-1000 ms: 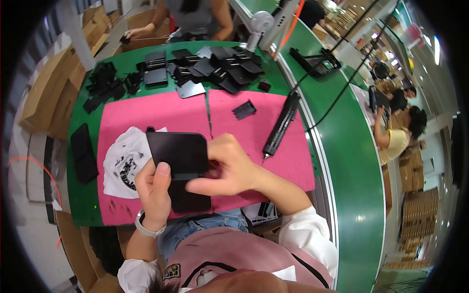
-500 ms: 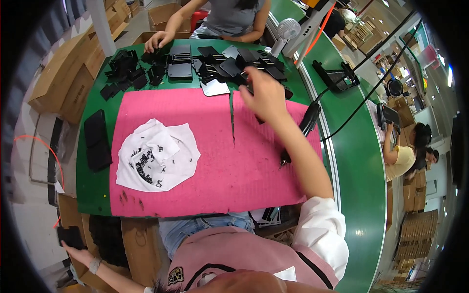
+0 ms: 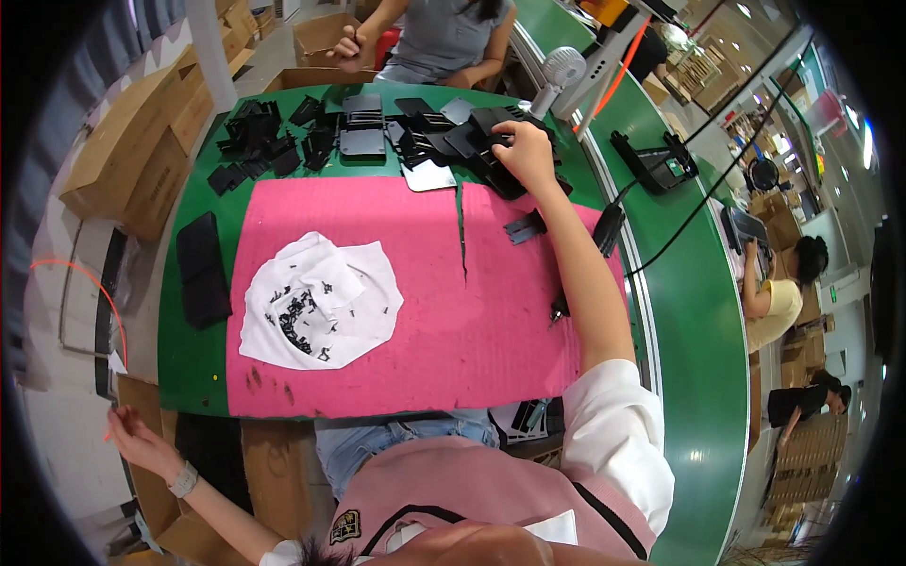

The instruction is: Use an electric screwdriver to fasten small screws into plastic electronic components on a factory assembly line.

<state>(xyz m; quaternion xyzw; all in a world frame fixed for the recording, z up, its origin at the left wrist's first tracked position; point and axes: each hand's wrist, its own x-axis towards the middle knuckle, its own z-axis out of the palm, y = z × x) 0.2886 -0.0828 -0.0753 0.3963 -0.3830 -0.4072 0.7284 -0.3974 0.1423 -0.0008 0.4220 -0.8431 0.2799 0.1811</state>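
My right hand (image 3: 528, 156) reaches to the far right of the table, fingers curled on a black flat piece in a heap of black plates (image 3: 439, 137). A small dark grey part (image 3: 525, 226) lies on the pink mat (image 3: 444, 330) near that wrist. A dark power screwdriver (image 3: 610, 228) is partly hidden behind my right forearm; its tip shows on the near side. At the lower left, my left hand (image 3: 142, 443) hangs beside an open cardboard box (image 3: 269, 481), fingers apart and holding nothing. A white cloth (image 3: 368, 325) with many small black pieces lies on the mat.
A black case (image 3: 203, 269) lies left of the mat. Loose black parts (image 3: 255, 137) and stacked grey-topped plates (image 3: 362, 141) sit at the far edge, near a co-worker's raised hand (image 3: 353, 47). A small white fan (image 3: 562, 71) stands far right; a black cable crosses there.
The black flat piece has left my left hand, which opened and rose slightly. My right hand moved right onto the black plates. The co-worker's hand lifted off the loose parts.
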